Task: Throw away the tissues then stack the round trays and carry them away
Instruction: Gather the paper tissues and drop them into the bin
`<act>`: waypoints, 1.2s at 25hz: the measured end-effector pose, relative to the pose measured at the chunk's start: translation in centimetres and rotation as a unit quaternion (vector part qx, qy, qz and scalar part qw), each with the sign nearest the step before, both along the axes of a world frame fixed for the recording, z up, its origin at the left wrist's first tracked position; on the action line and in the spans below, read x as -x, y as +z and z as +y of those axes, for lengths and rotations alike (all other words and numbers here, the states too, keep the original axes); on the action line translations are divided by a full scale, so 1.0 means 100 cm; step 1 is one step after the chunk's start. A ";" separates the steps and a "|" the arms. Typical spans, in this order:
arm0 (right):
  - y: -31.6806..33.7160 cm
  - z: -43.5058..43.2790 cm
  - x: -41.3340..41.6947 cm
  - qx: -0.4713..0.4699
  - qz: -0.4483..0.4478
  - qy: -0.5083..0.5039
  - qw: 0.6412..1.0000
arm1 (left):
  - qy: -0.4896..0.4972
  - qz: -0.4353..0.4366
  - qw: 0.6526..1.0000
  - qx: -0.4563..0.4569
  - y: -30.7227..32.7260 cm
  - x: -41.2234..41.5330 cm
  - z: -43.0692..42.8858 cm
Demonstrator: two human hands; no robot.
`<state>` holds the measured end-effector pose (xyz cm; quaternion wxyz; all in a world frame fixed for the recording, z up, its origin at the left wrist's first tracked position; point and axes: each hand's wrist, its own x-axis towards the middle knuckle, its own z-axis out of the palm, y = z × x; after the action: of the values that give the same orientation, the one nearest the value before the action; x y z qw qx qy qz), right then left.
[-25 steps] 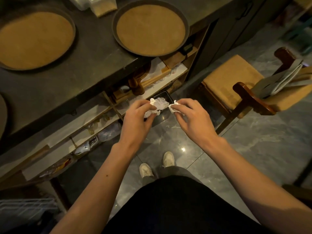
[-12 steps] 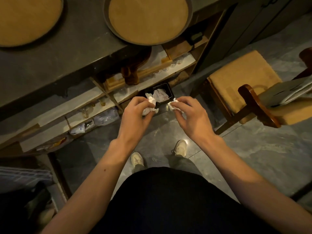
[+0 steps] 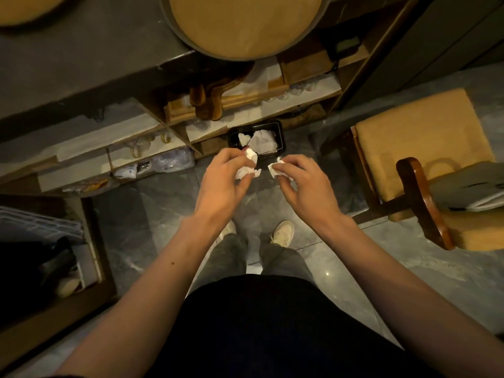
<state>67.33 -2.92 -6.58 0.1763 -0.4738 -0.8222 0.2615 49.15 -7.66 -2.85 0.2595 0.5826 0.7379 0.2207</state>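
My left hand [image 3: 222, 184] pinches a crumpled white tissue [image 3: 248, 166]. A smaller white tissue wad [image 3: 275, 169] is held in my right hand [image 3: 305, 184]. Both hands hover just in front of a small black bin [image 3: 281, 137] on the floor, which holds white tissue paper. One round tray [image 3: 245, 23] with a tan inside and a dark rim sits on the dark counter [image 3: 95, 55], jutting over its edge. A second round tray [image 3: 24, 9] shows only partly at the top left.
Open shelves [image 3: 163, 126] under the counter hold wooden boards, glasses and plastic bags. A wooden chair with a yellow cushion [image 3: 420, 137] stands to the right, papers on its far side. A low crate with a wire rack [image 3: 41, 227] is at left. My feet stand on grey marble floor.
The view has tilted down and closer to the floor, so the bin is now plainly seen. Both hands have lowered toward it with the tissues still held.
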 end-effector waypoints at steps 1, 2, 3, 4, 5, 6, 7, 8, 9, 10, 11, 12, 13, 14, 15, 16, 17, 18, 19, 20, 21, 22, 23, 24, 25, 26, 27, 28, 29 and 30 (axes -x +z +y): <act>-0.005 0.002 0.001 0.007 -0.003 0.000 1.000 | 0.008 -0.002 1.000 0.005 -0.004 0.001 0.004; -0.011 0.005 0.003 0.012 -0.008 0.000 1.000 | 0.009 -0.002 1.000 0.005 -0.010 0.003 0.008; -0.017 0.006 0.006 0.016 -0.014 -0.003 1.000 | 0.002 -0.002 1.000 -0.005 -0.017 0.006 0.012; -0.023 0.008 0.009 0.020 -0.024 -0.007 0.999 | -0.008 -0.004 1.000 -0.017 -0.027 0.010 0.015; -0.030 0.011 0.013 0.025 -0.037 -0.011 0.999 | -0.013 -0.012 1.000 -0.021 -0.037 0.016 0.019; -0.037 0.013 0.017 0.030 -0.052 -0.013 0.998 | -0.010 -0.024 1.000 -0.013 -0.047 0.021 0.023; -0.046 0.018 0.022 0.035 -0.068 -0.018 0.997 | -0.005 -0.037 0.999 0.000 -0.059 0.028 0.029; -0.053 0.022 0.026 0.038 -0.080 -0.022 0.996 | 0.001 -0.049 0.999 0.011 -0.071 0.035 0.034; -0.062 0.027 0.031 0.037 -0.087 -0.025 0.995 | 0.006 -0.059 0.998 0.019 -0.083 0.041 0.039; -0.071 0.033 0.037 0.036 -0.088 -0.030 0.995 | 0.011 -0.067 0.997 0.024 -0.096 0.048 0.044; -0.080 0.039 0.043 0.034 -0.084 -0.035 0.995 | 0.014 -0.073 0.997 0.026 -0.108 0.054 0.049; -0.092 0.047 0.049 0.033 -0.082 -0.043 0.995 | 0.021 -0.079 0.996 0.026 -0.122 0.060 0.055; -0.104 0.053 0.055 0.037 -0.077 -0.052 0.995 | 0.026 -0.084 0.996 0.024 -0.136 0.064 0.059; -0.115 0.059 0.060 0.051 -0.066 -0.066 0.994 | 0.033 -0.089 0.995 0.022 -0.149 0.067 0.063; -0.127 0.064 0.066 0.074 -0.044 -0.090 0.992 | 0.045 -0.097 0.994 0.023 -0.162 0.070 0.066; -0.138 0.070 0.070 0.099 -0.022 -0.116 0.988 | 0.067 -0.103 0.992 0.031 -0.176 0.071 0.069; -0.151 0.077 0.072 0.125 -0.006 -0.143 0.982 | 0.097 -0.113 0.988 0.047 -0.189 0.072 0.072; -0.161 0.081 0.073 0.147 0.000 -0.166 0.975 | 0.123 -0.121 0.983 0.064 -0.200 0.071 0.074; -0.175 0.088 0.073 0.168 0.001 -0.179 0.969 | 0.146 -0.127 0.978 0.076 -0.215 0.071 0.078; -0.192 0.096 0.072 0.189 -0.002 -0.182 0.965 | 0.163 -0.136 0.974 0.086 -0.230 0.069 0.084; -0.208 0.105 0.072 0.203 -0.008 -0.182 0.962 | 0.176 -0.151 0.968 0.092 -0.244 0.068 0.090; -0.224 0.114 0.072 0.209 -0.020 -0.181 0.961 | 0.193 -0.169 0.961 0.102 -0.257 0.067 0.096; -0.241 0.123 0.074 0.215 -0.029 -0.176 0.960 | 0.217 -0.187 0.951 0.112 -0.271 0.065 0.103; -0.256 0.133 0.076 0.228 -0.033 -0.177 0.957 | 0.239 -0.201 0.942 0.123 -0.283 0.064 0.110; -0.268 0.141 0.079 0.244 -0.029 -0.181 0.952 | 0.258 -0.207 0.934 0.133 -0.295 0.062 0.117; -0.281 0.149 0.081 0.261 -0.023 -0.186 0.947 | 0.274 -0.208 0.928 0.143 -0.308 0.060 0.123; -0.294 0.156 0.083 0.275 -0.020 -0.190 0.942 | 0.287 -0.204 0.923 0.153 -0.321 0.058 0.129; -0.303 0.163 0.084 0.285 -0.019 -0.193 0.939 | 0.299 -0.201 0.919 0.162 -0.333 0.057 0.134; -0.311 0.168 0.085 0.290 -0.020 -0.196 0.936 | 0.310 -0.201 0.914 0.169 -0.341 0.056 0.140; -0.318 0.173 0.085 0.294 -0.022 -0.202 0.934 | 0.321 -0.202 0.909 0.173 -0.349 0.055 0.145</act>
<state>58.86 14.43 -38.38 0.0600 -0.6661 -0.5995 0.4398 43.67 6.86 -37.78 0.4147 0.2038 0.8435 0.2738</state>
